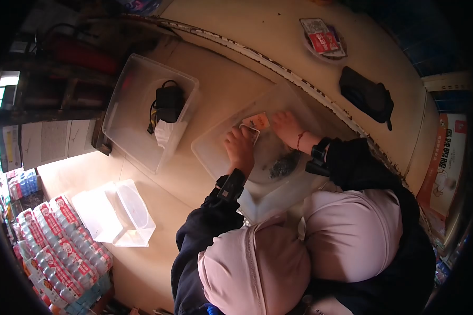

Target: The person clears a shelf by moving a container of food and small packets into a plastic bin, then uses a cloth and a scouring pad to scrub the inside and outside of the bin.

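Note:
Both my hands reach into a clear plastic bin [215, 157] on the floor in front of my knees. My left hand [240, 147] rests on the bin's bottom, and its fingertips grip a small pale-edged packet [250, 132]. My right hand [286, 126] lies flat, fingers apart, just to the right of an orange packet [257, 121], touching or nearly touching it. A dark clump [284, 165] lies in the bin between my wrists. Each wrist carries a black band, and both sleeves are dark.
A second clear bin [123, 113] to the left holds a black adapter [169, 102] with its cable and a white item. A clear container [115, 210] and packs of bottled water [63, 236] are lower left. On the raised surface beyond lie a black pouch [365, 94] and a dish of red packets [323, 39].

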`<state>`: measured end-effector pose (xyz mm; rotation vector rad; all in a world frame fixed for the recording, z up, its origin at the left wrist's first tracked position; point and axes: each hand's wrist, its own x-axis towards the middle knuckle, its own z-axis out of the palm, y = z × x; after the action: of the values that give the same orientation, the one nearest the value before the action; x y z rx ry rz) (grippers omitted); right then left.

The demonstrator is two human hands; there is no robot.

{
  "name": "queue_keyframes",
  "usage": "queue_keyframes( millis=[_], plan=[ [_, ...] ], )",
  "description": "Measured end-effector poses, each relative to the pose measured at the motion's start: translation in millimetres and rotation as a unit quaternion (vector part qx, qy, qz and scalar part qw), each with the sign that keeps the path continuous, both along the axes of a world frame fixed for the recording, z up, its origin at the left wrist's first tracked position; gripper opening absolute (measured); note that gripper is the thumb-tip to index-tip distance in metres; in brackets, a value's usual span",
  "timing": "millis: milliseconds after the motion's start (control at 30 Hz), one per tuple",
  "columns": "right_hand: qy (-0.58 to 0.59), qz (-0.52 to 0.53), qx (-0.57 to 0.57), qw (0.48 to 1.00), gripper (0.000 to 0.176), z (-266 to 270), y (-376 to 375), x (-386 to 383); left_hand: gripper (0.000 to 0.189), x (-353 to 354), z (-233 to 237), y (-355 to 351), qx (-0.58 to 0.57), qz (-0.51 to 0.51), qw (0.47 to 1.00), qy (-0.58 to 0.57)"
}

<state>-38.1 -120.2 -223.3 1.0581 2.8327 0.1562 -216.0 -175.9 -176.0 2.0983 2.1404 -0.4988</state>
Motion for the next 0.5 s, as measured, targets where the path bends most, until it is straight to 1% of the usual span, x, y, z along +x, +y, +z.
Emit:
queue_keyframes(
  millis=[133, 200, 233, 300, 333, 400, 433, 500],
  plan=[
    [-0.024, -0.008, -0.042, 0.999, 0.019, 4.7, -3.5, 0.7, 0.032, -2.0, -8.7, 1.0, 0.019, 0.012, 1.0, -0.002],
    [-0.016, 0.008, -0.052, 0.998, 0.013, -3.2, -5.9, 2.5, 0.038, -4.2, -11.8, 7.1, 0.023, 0.05, 0.993, -0.109],
    [-0.016, 0.007, -0.052, 0.998, 0.013, -8.2, -7.9, 3.1, 0.038, -4.4, -10.1, 6.8, 0.022, 0.049, 0.993, -0.11],
    [-0.031, -0.007, -0.042, 0.999, 0.015, -9.7, -13.0, 1.2, 0.041, -5.5, -5.5, 3.8, 0.029, 0.116, 0.957, -0.265],
    [-0.032, -0.007, -0.042, 0.999, 0.015, -5.4, -13.5, 2.1, 0.041, -7.2, -5.7, 2.0, 0.029, 0.116, 0.957, -0.265],
    [-0.085, 0.042, -0.056, 0.994, 0.018, 8.1, -12.9, 6.5, 0.035, -9.9, -4.2, -2.2, 0.032, 0.118, 0.908, -0.401],
    [-0.086, 0.043, -0.056, 0.994, 0.018, 11.5, -12.5, 7.4, 0.035, -10.1, -2.6, -3.9, 0.032, 0.119, 0.908, -0.401],
    [-0.078, 0.073, -0.107, 0.989, 0.017, 17.0, -9.8, 9.4, 0.029, -10.4, 0.7, -6.5, -0.035, 0.111, 0.89, -0.442]
  ],
)
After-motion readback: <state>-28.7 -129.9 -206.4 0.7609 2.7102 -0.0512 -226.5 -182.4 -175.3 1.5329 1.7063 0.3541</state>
